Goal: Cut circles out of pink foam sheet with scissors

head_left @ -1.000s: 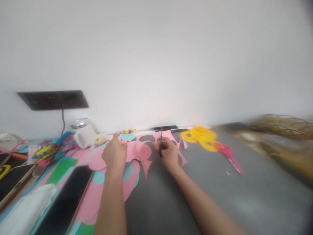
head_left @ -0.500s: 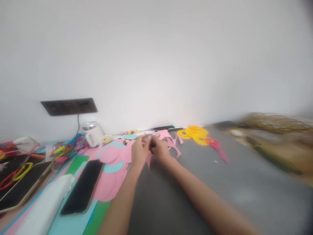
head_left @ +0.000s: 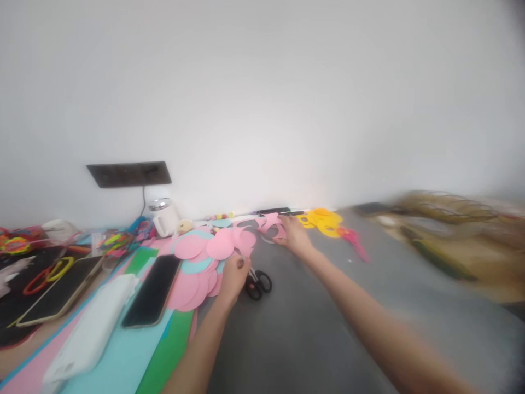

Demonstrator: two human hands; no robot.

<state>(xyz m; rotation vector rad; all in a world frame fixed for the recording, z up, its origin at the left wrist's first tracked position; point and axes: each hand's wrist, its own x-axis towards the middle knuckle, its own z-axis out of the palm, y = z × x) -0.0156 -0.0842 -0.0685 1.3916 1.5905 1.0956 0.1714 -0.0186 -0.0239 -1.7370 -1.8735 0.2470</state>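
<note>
My left hand is closed, its fingertips pinched at the lower end of a cut pink paper piece. Black-handled scissors lie on the grey table just right of that hand, their blades partly hidden by it. Farther back, my right hand reaches over pink paper scraps with curved cut-outs, thumb and fingers apart around their edge. Left of my hands spreads an overlapping pile of pink paper circles, with light blue circles among them.
Yellow paper cut-outs and pink scissors lie to the right. At left are a black phone, a white pouch-like item, coloured sheets and a white mug. Pens line the wall.
My hands, together before, have moved apart: the left came nearer, the right went right over the pink scraps. The black scissors now show on the table. The view has shifted slightly.
</note>
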